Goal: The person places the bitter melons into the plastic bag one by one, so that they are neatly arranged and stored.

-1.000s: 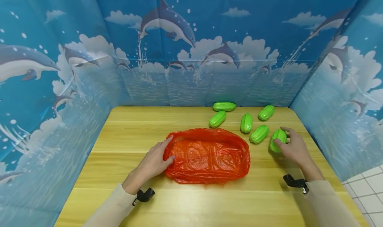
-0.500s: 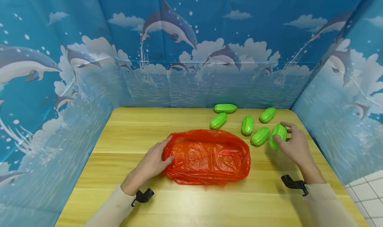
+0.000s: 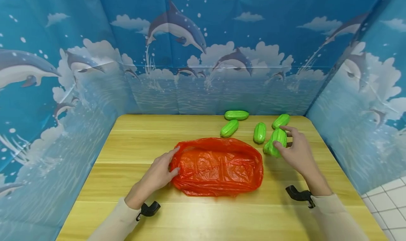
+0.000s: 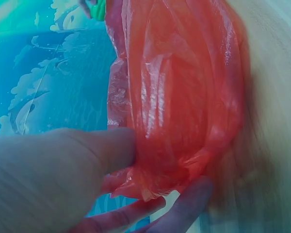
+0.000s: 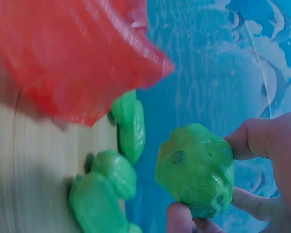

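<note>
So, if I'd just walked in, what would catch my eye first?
Probably the bright red plastic bag, lying open near the middle of the wooden table, left fingers at its left end. Next, the glossy green piece in the right fingers, beyond the bag's right end. Behind, a big leaping dolphin on the blue backdrop also stands out.

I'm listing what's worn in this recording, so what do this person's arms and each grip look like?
Both arms have plain cream long sleeves, the left sleeve and right sleeve. A black, curved attachment shows at each cuff: left attachment, right attachment. The left grip and right grip are ungloved. No cables show.
</note>
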### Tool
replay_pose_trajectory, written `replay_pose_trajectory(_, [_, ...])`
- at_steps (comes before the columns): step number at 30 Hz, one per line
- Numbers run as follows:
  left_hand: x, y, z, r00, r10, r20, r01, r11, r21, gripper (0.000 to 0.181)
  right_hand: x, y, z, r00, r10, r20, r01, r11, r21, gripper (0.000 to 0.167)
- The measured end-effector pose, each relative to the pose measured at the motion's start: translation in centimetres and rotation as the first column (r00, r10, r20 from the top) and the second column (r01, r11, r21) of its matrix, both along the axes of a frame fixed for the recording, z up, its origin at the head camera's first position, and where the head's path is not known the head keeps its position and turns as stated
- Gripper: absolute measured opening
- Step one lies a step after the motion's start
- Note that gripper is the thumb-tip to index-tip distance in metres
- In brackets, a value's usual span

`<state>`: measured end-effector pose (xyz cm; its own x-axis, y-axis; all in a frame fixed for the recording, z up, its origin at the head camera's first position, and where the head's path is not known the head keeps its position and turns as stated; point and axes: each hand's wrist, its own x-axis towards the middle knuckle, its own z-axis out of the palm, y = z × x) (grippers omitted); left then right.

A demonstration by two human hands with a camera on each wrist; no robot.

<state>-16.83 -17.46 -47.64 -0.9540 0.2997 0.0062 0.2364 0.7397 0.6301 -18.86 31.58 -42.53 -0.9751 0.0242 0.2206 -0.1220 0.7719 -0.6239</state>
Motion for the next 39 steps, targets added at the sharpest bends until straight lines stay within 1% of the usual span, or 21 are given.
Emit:
replay_pose_trajectory(5, [0.1,0.2,-0.1,1.0,-0.004,-0.013,0.004,1.0,-0.014,0.079,0.2,-1.7,0.7,0.999,0.039,0.013,-0.039,0.999,-0.009,0.068])
replay_pose_trajectory(10, [0.2,0.4,-0.1,1.0,0.0,-0.003,0.0,1.0,-0.017,0.08,0.3,-3.3,1.3,0.996,0.082,0.042,-0.081,0.997,-0.017,0.07])
replay_pose_trajectory(15, [0.3,0.4,0.0,1.0,-0.001,0.002,0.001,1.0,-0.008,0.082,0.3,-4.9,1.6,0.988,0.131,0.086,-0.129,0.991,-0.022,0.072])
replay_pose_trajectory(18, [0.6,0.4,0.1,1.0,-0.002,0.021,0.002,1.0,0.0,0.083,0.6,-5.6,1.9,0.983,0.153,0.105,-0.151,0.988,-0.023,0.071])
replay_pose_trajectory(25, [0.8,0.6,0.1,1.0,0.004,0.014,-0.004,1.0,0.004,0.083,1.1,-7.5,3.4,0.974,0.193,0.117,-0.192,0.981,-0.017,0.071])
replay_pose_trajectory(28, [0.9,0.7,0.1,1.0,0.006,0.014,-0.006,1.0,-0.005,0.084,1.1,-8.4,3.6,0.966,0.229,0.118,-0.229,0.973,-0.017,0.07])
replay_pose_trajectory(33, [1.1,0.8,0.2,1.0,0.01,0.012,-0.01,1.0,-0.016,0.085,0.7,-9.9,3.5,0.948,0.292,0.123,-0.294,0.956,-0.003,0.073])
replay_pose_trajectory(36, [1.0,0.9,0.3,1.0,-0.003,-0.001,0.003,1.0,-0.022,0.085,0.5,-10.7,3.7,0.935,0.323,0.147,-0.326,0.945,-0.001,0.077])
replay_pose_trajectory(39, [1.0,1.0,0.5,1.0,-0.014,-0.003,0.014,1.0,-0.025,0.085,0.2,-11.6,3.8,0.913,0.364,0.184,-0.366,0.93,-0.024,0.08])
